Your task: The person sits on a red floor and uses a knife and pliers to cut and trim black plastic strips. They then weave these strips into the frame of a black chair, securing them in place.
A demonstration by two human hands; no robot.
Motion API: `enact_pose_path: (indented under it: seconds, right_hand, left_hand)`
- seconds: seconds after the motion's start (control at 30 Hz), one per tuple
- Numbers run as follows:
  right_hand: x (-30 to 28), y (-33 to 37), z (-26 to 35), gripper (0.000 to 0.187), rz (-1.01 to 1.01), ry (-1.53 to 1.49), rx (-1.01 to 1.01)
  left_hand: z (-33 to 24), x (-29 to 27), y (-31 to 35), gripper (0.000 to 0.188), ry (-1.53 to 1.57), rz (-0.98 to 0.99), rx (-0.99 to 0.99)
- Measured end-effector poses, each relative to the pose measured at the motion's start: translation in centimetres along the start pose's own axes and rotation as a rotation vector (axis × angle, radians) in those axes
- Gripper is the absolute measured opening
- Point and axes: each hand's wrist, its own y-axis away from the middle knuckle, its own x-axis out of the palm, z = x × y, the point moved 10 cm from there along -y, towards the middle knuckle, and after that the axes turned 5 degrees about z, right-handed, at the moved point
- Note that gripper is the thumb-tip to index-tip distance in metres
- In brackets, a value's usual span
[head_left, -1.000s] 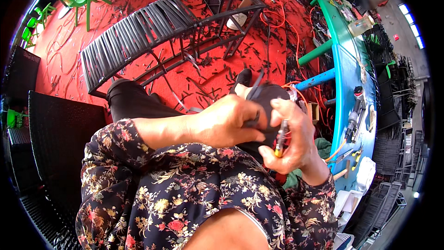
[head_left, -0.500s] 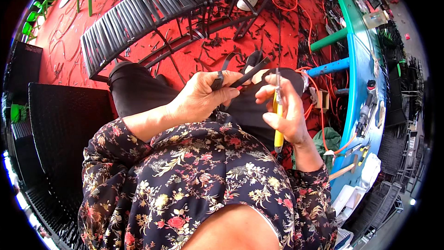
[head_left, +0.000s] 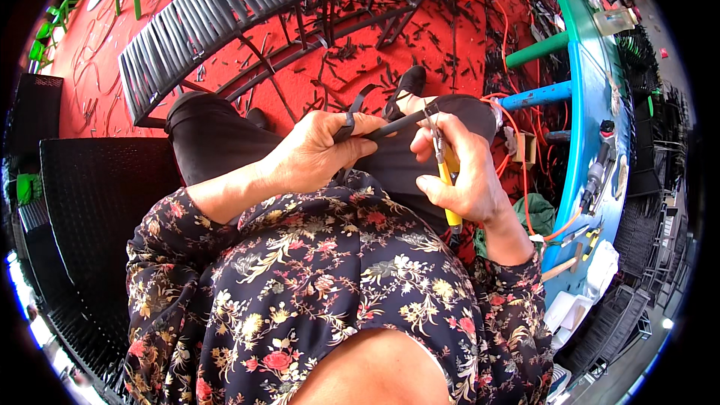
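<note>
My left hand (head_left: 309, 151) is closed on a flat black strip (head_left: 396, 127) held over my lap, pinched between thumb and fingers. A loop of the strip curls up past the fingers. In my right hand (head_left: 474, 172) is a pair of cutting pliers (head_left: 448, 180) with yellow handles, its metal jaws pointing away from me. Those jaws are at the strip's right end; whether they are closed on it I cannot tell. Beyond my knees stands a curved black frame (head_left: 214, 22), partly wrapped with dark grey strips.
Short black offcuts litter the red floor (head_left: 352, 79). On my right runs a blue and green bench (head_left: 581, 97) with a power tool (head_left: 594, 180) and a glass jar (head_left: 615, 21). An orange hose (head_left: 525, 202) hangs by it. A black woven panel (head_left: 105, 202) stands at my left.
The pliers have moved left and tilted, bringing their jaws to the strip's end. My left hand has shifted slightly left with the strip. The foot beyond the frame is placed a little differently in view.
</note>
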Motion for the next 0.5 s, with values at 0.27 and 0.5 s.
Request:
enact_pose_path:
  seconds: [0.27, 0.5]
  right_hand:
    - [0.5, 0.1, -0.5, 0.054, 0.075, -0.12, 0.003]
    - [1.7, 0.6, -2.4, 0.055, 0.119, -0.29, 0.146]
  left_hand:
    - [-0.7, 0.3, -0.2, 0.026, -0.098, 0.024, 0.051]
    - [0.0, 0.2, -0.2, 0.024, -0.1, 0.019, 0.038]
